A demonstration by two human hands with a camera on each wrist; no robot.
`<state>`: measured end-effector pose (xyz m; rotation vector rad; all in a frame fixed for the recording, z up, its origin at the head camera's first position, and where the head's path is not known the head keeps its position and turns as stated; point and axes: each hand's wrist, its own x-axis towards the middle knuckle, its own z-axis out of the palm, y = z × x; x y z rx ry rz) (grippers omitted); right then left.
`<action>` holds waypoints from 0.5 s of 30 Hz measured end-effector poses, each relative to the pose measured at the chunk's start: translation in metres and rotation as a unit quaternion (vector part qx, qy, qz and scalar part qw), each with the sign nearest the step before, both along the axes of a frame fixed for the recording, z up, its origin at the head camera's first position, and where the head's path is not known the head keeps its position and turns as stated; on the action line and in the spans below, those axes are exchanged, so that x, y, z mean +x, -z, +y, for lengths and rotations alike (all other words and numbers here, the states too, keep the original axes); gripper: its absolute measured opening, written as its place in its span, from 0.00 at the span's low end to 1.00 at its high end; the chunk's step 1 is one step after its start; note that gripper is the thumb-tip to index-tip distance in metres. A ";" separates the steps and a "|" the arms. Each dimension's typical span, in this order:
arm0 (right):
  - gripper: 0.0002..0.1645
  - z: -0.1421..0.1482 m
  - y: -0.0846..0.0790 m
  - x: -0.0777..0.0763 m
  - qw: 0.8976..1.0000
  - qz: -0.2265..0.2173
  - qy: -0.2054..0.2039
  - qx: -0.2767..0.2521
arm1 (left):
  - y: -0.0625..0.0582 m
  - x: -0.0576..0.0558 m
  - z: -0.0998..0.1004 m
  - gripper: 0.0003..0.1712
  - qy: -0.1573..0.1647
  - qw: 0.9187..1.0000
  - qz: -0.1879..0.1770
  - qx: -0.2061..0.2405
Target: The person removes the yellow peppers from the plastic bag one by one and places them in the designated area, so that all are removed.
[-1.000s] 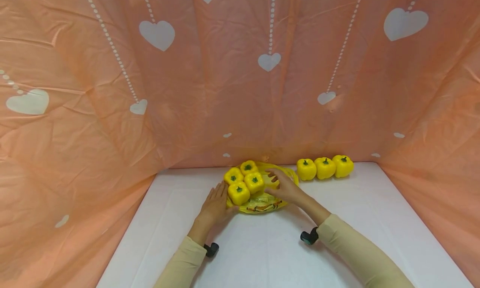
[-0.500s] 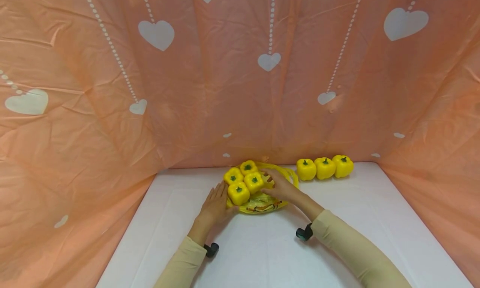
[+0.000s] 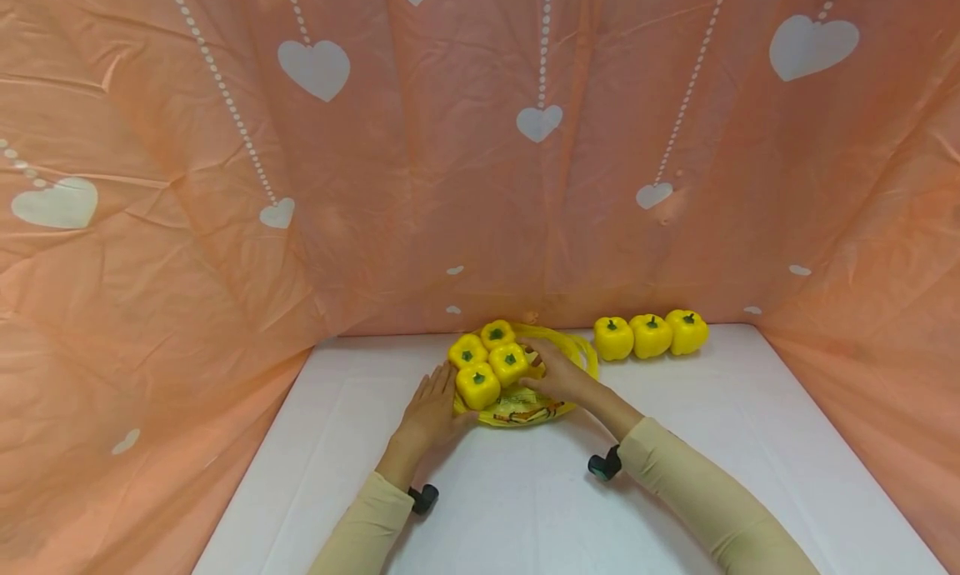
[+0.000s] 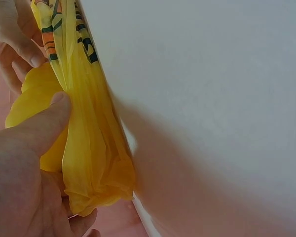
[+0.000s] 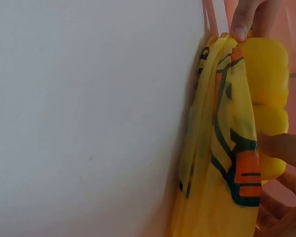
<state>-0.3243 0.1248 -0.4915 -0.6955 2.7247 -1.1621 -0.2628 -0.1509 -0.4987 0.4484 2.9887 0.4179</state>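
Four yellow bell peppers with green stems, here in a cluster, include a front one point(image 3: 477, 386) and a right one point(image 3: 509, 364). They sit on a flattened yellow plastic bag point(image 3: 525, 410) with dark and orange print. My left hand point(image 3: 430, 412) lies along the cluster's left side, fingers extended, thumb at the bag's near edge. In the left wrist view its thumb point(image 4: 52, 116) rests against the bunched bag. On the other side, my right hand point(image 3: 558, 371) touches the right pepper, its fingers loosely bent and spread. The right wrist view shows that thumb point(image 5: 281, 145) against a pepper point(image 5: 266, 121).
Three more yellow bell peppers point(image 3: 651, 336) stand in a row at the back right of the white table point(image 3: 525, 508). Behind and at both sides hangs a peach curtain point(image 3: 480, 183) with white hearts. The bag's handle loops point(image 3: 585, 350) spread right of the cluster.
My right hand has moved left over the bag, up to the right pepper of the cluster. My left hand and the peppers have stayed in place.
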 end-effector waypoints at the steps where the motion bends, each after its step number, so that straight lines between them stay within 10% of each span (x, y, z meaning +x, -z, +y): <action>1: 0.46 0.000 0.000 0.000 1.000 -0.002 0.001 0.000 | 0.000 0.000 0.000 0.57 0.000 1.000 0.000 -0.001; 15: 0.41 0.000 0.001 0.001 1.000 -0.005 0.022 -0.005 | -0.001 0.002 0.000 0.56 -0.001 1.000 -0.004 -0.004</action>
